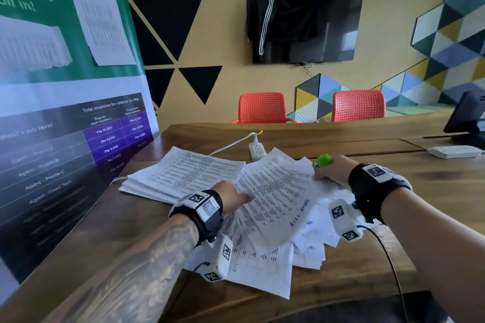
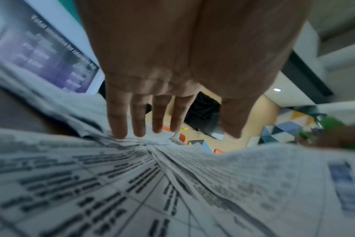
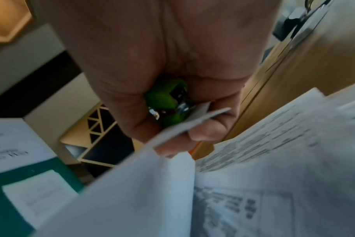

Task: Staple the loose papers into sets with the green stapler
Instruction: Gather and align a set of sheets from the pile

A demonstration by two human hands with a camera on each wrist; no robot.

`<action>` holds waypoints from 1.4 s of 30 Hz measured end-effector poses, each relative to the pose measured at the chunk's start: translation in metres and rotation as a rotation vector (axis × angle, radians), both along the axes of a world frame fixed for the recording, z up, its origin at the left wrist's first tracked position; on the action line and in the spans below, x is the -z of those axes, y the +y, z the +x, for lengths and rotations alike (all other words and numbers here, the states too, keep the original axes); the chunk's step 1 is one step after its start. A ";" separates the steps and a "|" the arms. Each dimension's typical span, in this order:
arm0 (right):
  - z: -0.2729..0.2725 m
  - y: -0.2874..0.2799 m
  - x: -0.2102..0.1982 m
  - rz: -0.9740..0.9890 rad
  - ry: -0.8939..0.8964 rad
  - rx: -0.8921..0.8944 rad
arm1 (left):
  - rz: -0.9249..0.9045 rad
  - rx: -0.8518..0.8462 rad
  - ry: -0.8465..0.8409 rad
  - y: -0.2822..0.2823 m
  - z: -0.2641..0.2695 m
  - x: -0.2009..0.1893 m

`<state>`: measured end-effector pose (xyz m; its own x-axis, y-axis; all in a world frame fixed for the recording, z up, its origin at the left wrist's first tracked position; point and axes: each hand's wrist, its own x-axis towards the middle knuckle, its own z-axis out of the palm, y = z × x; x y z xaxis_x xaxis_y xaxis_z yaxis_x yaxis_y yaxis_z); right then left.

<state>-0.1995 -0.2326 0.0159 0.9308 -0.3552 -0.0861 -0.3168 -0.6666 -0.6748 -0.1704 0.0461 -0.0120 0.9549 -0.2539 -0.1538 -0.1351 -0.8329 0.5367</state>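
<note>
Right hand (image 1: 334, 169) grips green stapler (image 1: 324, 160) on papers' (image 1: 273, 191) corner; left hand (image 1: 231, 198) flat.

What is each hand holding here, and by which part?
The right hand grips the green stapler around its body, jaws on a paper corner. The left hand holds nothing; its straight fingers rest on the papers.

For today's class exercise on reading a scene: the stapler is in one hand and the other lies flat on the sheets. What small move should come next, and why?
Probably squeeze the green stapler shut. The right hand grips it with a corner of the loose papers in its mouth, and the left hand lies flat on them.
</note>
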 end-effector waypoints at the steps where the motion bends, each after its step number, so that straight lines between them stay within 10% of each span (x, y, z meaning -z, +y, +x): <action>1: 0.001 0.002 -0.004 0.100 -0.063 0.026 | 0.029 0.035 -0.043 -0.002 -0.002 -0.001; 8: 0.003 0.046 -0.045 0.689 -0.397 0.010 | -0.236 0.431 -0.140 -0.037 -0.051 -0.020; 11: 0.001 0.066 -0.060 0.725 -0.456 -0.040 | -0.130 0.288 -0.348 -0.039 -0.048 -0.019; 16: -0.013 0.071 -0.081 0.460 -0.548 -0.184 | -0.454 -0.147 -0.375 -0.016 -0.028 -0.023; 24: -0.013 0.025 -0.065 0.016 -0.679 0.179 | -1.222 -0.430 -0.046 0.059 -0.004 -0.031; 30: -0.017 -0.015 -0.018 -0.196 -0.047 0.197 | -1.033 -0.642 0.079 0.120 0.002 0.013; 34: -0.025 -0.004 0.018 0.085 0.182 0.141 | -1.027 -0.696 0.116 0.140 0.015 0.047; 42: -0.024 0.084 -0.023 0.878 -0.260 -0.300 | -1.102 -0.579 0.116 0.117 0.002 0.039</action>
